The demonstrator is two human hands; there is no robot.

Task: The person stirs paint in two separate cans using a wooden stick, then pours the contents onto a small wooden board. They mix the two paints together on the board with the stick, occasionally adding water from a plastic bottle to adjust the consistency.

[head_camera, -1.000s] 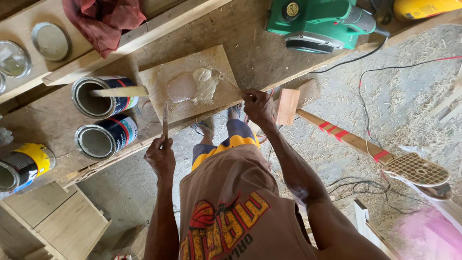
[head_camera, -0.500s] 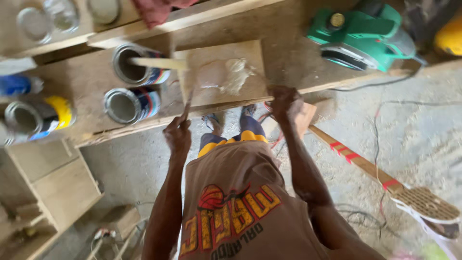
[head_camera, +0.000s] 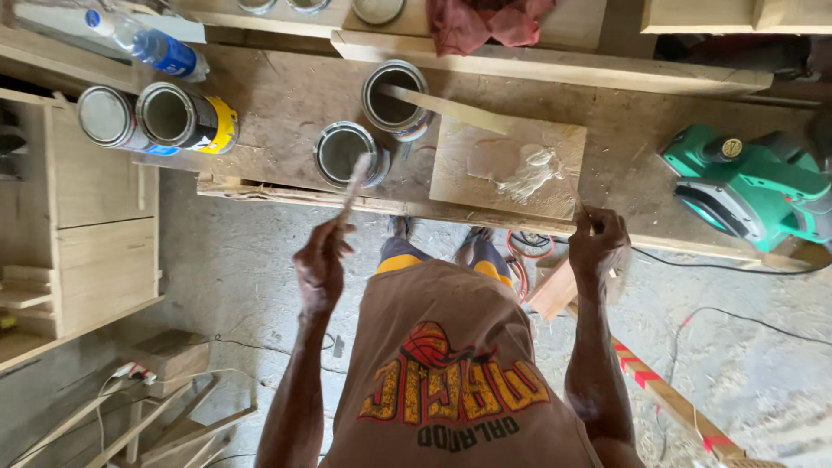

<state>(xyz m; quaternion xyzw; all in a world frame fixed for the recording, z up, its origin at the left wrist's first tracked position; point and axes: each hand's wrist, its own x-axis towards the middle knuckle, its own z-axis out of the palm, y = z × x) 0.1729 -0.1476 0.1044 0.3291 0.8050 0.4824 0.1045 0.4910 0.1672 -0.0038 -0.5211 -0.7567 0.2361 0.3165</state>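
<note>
While we look down from above, our left hand point(head_camera: 319, 264) holds a thin stick point(head_camera: 354, 185) in a clenched grip over an open tin point(head_camera: 348, 152) on the desk point(head_camera: 286, 104). Our right hand point(head_camera: 598, 243) pinches the small board's point(head_camera: 507, 166) near edge. We judge dipping the stick calls for a steady aim.

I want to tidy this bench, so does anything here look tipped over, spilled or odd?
Yes. Two cans lie on their sides near the bench's left end, mouths facing out, with a bottle lying beside them. A whitish blob sits smeared on the small board. The other two cans stand upright.
</note>
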